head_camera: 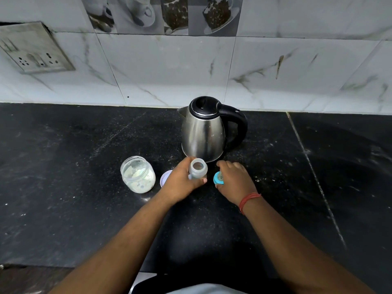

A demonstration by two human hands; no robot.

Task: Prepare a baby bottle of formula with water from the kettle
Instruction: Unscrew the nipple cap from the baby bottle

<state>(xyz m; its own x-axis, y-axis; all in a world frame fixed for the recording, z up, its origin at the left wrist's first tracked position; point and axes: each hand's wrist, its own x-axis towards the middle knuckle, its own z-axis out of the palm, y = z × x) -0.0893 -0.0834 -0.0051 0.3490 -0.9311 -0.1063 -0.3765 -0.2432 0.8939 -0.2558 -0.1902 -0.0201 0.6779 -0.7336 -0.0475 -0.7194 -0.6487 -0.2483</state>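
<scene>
While the left hand (182, 181) grasps the open bottle (198, 169) upright before the kettle (203, 132), the right hand (234, 180) grasps the blue cap (218, 178) beside it on the counter (63, 166).

black stone worktop (63, 166), pale seam line running back-to-front at right | marble-look tiled wall (169, 66) along rear edge | switch-and-socket plate (35, 48) on wall, upper left | band of cup-print tiles (161, 14) at top
</scene>
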